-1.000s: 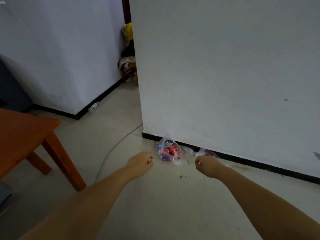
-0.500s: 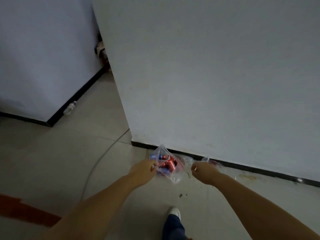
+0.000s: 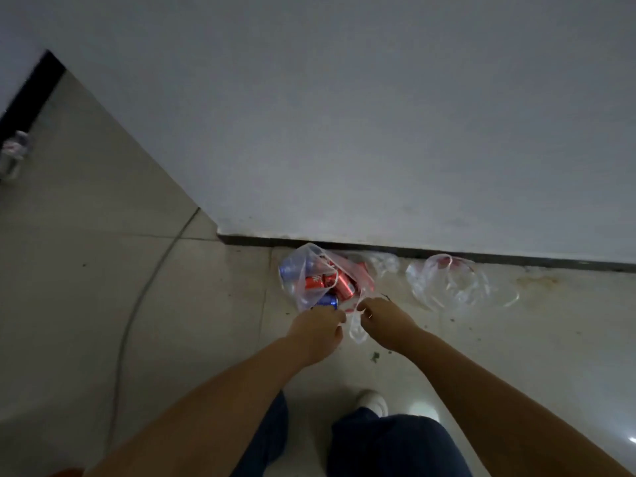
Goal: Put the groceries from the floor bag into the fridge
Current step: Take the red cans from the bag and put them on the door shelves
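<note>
Head view: left hand [image 3: 318,327] and right hand [image 3: 380,316] pinch bag [image 3: 303,287] handles at 12 o'clock; cans [image 3: 339,284] unloaded none, fridge unseen.

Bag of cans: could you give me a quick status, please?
Both hands, left hand and right hand, pinching bag handles. Cans inside, on floor. Nothing blocking.
</note>
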A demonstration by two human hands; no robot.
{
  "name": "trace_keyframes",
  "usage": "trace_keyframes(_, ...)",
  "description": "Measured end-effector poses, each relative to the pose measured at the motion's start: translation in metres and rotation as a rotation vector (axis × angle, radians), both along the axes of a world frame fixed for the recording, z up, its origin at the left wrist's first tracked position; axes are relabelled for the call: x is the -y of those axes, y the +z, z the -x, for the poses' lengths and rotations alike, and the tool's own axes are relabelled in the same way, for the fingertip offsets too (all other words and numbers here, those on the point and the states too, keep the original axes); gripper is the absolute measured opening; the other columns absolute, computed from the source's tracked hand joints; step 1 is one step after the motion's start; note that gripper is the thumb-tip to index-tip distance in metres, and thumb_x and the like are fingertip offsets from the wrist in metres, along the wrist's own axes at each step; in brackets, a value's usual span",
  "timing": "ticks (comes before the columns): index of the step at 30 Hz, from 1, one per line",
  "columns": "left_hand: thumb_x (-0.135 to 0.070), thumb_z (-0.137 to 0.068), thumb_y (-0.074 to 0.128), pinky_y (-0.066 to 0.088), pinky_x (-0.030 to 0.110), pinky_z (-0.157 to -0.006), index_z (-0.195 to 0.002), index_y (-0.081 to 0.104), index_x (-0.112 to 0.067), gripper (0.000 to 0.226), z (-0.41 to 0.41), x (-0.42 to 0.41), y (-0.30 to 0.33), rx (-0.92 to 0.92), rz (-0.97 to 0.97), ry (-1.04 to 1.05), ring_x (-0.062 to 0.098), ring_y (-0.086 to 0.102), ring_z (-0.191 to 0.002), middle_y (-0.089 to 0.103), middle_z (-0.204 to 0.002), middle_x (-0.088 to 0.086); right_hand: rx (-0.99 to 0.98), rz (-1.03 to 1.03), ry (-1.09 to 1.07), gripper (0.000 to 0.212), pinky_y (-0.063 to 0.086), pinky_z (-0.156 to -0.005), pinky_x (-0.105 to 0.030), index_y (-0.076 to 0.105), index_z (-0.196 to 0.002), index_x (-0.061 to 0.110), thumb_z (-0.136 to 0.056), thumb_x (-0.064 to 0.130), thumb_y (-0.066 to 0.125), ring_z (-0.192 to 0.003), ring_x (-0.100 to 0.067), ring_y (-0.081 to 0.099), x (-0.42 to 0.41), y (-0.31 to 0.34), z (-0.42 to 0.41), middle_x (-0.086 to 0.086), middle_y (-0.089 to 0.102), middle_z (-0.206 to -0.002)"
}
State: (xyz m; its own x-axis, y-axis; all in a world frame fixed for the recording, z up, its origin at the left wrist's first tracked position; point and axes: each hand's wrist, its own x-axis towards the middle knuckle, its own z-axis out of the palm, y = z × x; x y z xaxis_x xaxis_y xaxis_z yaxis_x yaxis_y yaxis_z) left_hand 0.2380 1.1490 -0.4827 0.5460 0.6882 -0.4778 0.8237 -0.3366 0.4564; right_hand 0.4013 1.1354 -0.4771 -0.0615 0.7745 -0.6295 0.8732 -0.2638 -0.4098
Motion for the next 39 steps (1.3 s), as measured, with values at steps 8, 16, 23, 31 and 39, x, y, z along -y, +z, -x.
trace_keyframes(8,-0.035,-0.085,0.038,0.041,0.047,-0.104,-0.098,0.072,-0.028,0.037,0.033,-0.104,-0.251,-0.059,-0.465,-0.637,0.015,0.059,-0.112,0.068,-0.108,-0.007,0.163,-0.14,0.521,0.037,0.036,-0.107,-0.035,0.052,-0.131,0.026,-0.095,0.027,0.044,-0.125,-0.016,0.047,-0.055,-0.243,-0.02,0.0,0.054,-0.135)
trace_keyframes(16,-0.047,-0.088,0.052,0.048,0.038,-0.096,-0.134,0.042,-0.022,0.054,0.083,-0.193,-0.357,-0.268,-0.442,-0.498,0.025,0.056,-0.116,0.053,-0.134,0.007,0.413,-0.239,0.419,0.078,0.015,-0.119,-0.04,0.018,-0.149,0.024,-0.086,0.035,0.062,-0.144,-0.024,0.023,-0.134,-0.358,-0.067,-0.004,0.026,-0.155)
trace_keyframes(23,-0.053,-0.078,0.065,0.022,0.043,-0.118,-0.151,0.006,-0.024,0.098,0.11,-0.181,-0.384,-0.142,-0.17,-0.295,0.024,0.021,-0.144,0.018,-0.158,0.005,0.343,-0.182,0.367,0.086,0.031,-0.113,-0.041,0.012,-0.15,0.021,-0.084,0.026,0.066,-0.137,-0.026,0.036,-0.105,-0.361,-0.08,-0.007,0.029,-0.153)
trace_keyframes(31,-0.019,-0.095,0.052,0.05,0.038,-0.093,-0.111,0.062,-0.008,0.023,0.071,-0.227,-0.362,0.43,0.299,0.619,0.028,0.062,-0.108,0.065,-0.112,0.014,-0.352,-0.086,-0.573,0.022,0.045,-0.09,-0.023,0.07,-0.108,0.012,-0.091,0.02,0.059,-0.099,-0.017,0.061,-0.165,-0.341,-0.071,-0.007,0.067,-0.11)
trace_keyframes(39,-0.038,-0.089,0.047,0.045,0.027,-0.055,-0.076,0.062,-0.006,0.037,0.077,-0.201,-0.364,0.399,-0.393,0.339,0.018,0.057,-0.062,0.064,-0.071,0.005,0.182,-0.655,0.128,0.027,0.025,-0.109,-0.037,0.065,-0.111,0.032,-0.097,0.035,0.042,-0.104,-0.014,0.056,-0.163,-0.339,-0.005,0.009,0.067,-0.104)
